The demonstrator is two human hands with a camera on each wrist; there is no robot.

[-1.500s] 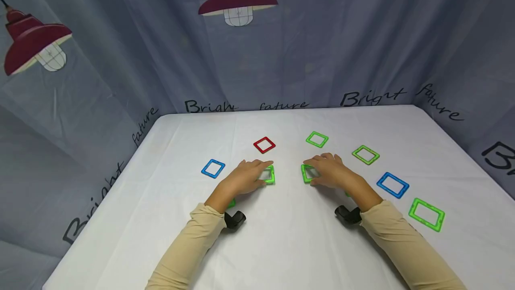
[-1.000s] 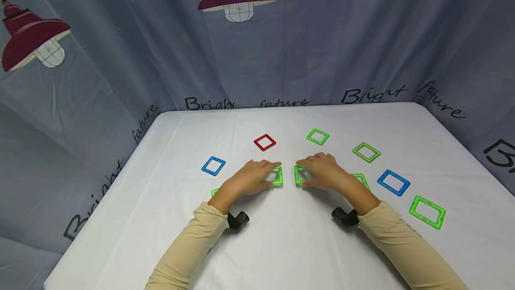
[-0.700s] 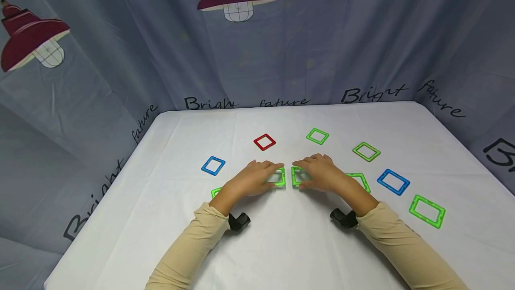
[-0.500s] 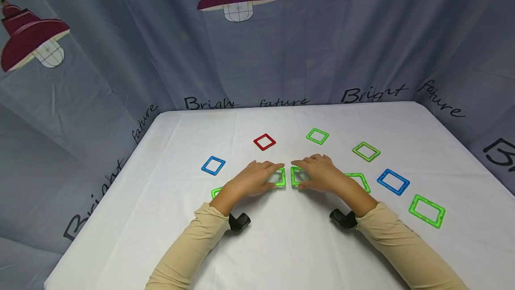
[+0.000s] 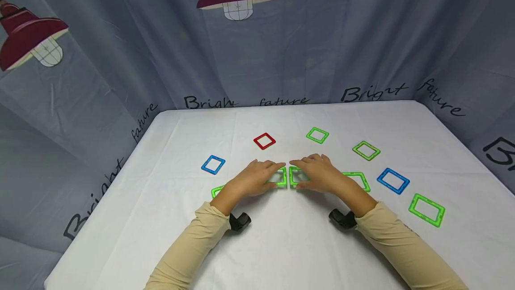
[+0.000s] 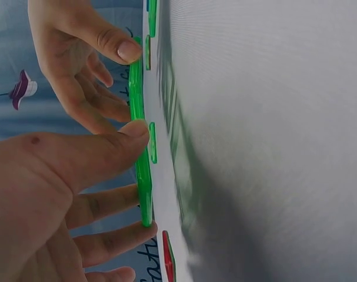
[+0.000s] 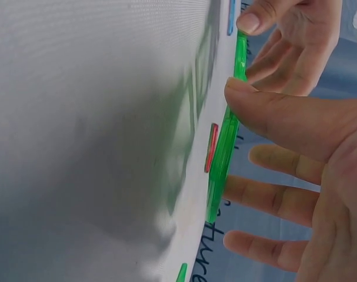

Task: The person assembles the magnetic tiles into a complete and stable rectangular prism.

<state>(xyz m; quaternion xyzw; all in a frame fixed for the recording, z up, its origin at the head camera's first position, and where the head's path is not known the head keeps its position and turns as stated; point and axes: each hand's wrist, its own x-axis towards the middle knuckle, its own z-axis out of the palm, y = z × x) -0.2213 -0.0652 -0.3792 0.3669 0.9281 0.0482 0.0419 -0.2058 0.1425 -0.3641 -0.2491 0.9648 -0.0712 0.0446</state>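
- At the centre of the white surface [image 5: 289, 245], the left hand [image 5: 251, 182] pinches a green square frame [image 5: 279, 177], thumb on its near edge and fingers over its far edge, the frame lying flat.
- Just at its 3 o'clock, the right hand [image 5: 319, 176] holds a second green square frame [image 5: 297, 176] in the same grip, thumb and fingers curled on opposite edges.
- The two frames lie edge to edge, touching or all but touching; both wrist views show them lined up in one flat strip.
- At 12 o'clock from the hands, a red square frame [image 5: 264, 141] lies apart, with a small green frame [image 5: 317, 135] at its 3 o'clock.
- At 9 o'clock from the left hand sits a blue square frame [image 5: 213, 165]; a further green frame [image 5: 217, 190] peeks out beside the left wrist.
- At 3 o'clock from the right hand a green rectangular frame [image 5: 357, 180] lies near the forearm, then a blue frame [image 5: 393, 180] and a large green frame [image 5: 426, 210] farther out; one more green frame [image 5: 366, 150] lies at 2 o'clock.
- Grey curtain [image 5: 281, 57] printed with red lamps hangs behind.
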